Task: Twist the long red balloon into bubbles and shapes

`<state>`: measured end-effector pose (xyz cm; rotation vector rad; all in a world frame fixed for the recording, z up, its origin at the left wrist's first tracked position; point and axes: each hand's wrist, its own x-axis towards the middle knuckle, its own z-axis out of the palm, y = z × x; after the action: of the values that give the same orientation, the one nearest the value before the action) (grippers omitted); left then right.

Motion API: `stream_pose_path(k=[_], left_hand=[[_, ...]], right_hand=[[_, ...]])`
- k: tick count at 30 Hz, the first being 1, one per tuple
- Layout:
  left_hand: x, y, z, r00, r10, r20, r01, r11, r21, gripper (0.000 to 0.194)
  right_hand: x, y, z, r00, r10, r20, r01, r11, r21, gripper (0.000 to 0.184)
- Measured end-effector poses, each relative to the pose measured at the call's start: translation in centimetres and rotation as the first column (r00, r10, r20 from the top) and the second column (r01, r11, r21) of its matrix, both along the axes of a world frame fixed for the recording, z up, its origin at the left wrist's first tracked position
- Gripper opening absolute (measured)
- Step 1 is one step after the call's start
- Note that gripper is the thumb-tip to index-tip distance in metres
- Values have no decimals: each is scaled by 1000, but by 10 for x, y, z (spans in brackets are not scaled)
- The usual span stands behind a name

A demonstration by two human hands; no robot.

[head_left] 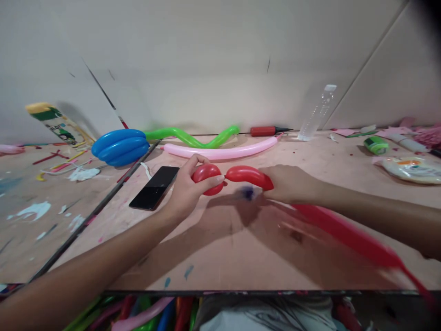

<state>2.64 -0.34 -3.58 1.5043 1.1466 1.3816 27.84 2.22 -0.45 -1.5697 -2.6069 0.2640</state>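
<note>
A long red modelling balloon (246,175) is held over the pink table top (220,248). My left hand (188,188) is closed round a small round bubble twisted off at the balloon's end. My right hand (289,184) is closed round the balloon just past the second, longer bubble. The rest of the red balloon trails blurred under my right forearm toward the lower right corner.
A black phone (155,187) lies left of my hands. Behind lie a pink balloon (220,151), a green balloon (193,136), a folded blue balloon (120,146), a red pump (267,131) and a clear bottle (319,111). Green tape (376,145) and scraps sit right. More balloons (144,312) fill the near edge.
</note>
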Motion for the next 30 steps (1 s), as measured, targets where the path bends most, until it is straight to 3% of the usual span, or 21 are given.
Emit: stream_pose_path(k=[1,3,5,8,11,14,17,20,21,23,27,30], left_hand=[[-3,1,1,999,-34,-6,34,999,-30,41],[-7,4,1,998,-45,-53,41,997,-64,39],[-7,7,-3,997,-40,-66,33,995,-93,35],[0,9,-14,998,-48,49,55,985,-166,35],[5,8,-21,989,-34,143,66,971,-230,37],[6,3,-22,970,-36,242,91,971,-220,31],[6,-4,-18,965,-116,237,144,984,-103,23],[8,-17,-12,982,-189,14,189,982,-7,23],[8,-21,-10,975,-213,-66,213,977,7,24],[10,-31,-6,947,-261,-189,271,962,26,26],[10,-43,-3,913,-273,-302,308,948,74,27],[9,-44,-6,881,-240,-408,328,931,160,29]], right_hand=[[7,6,-2,998,-61,20,62,995,-81,32],[18,12,-4,996,-95,5,95,990,-105,36],[24,13,-8,999,-41,14,41,999,4,35],[24,9,-14,989,35,146,-59,986,158,44],[22,6,-20,977,70,200,-106,979,176,57],[25,6,-25,976,61,209,-101,977,186,41],[29,2,-29,998,60,31,-66,951,302,32],[20,-11,-26,932,259,-254,-147,909,390,62],[14,-18,-23,890,308,-335,-181,915,361,63],[-1,-30,-17,832,273,-484,-181,957,228,40],[-26,-45,-8,793,181,-581,-226,974,-4,10],[-33,-48,-8,777,79,-625,-219,964,-150,15]])
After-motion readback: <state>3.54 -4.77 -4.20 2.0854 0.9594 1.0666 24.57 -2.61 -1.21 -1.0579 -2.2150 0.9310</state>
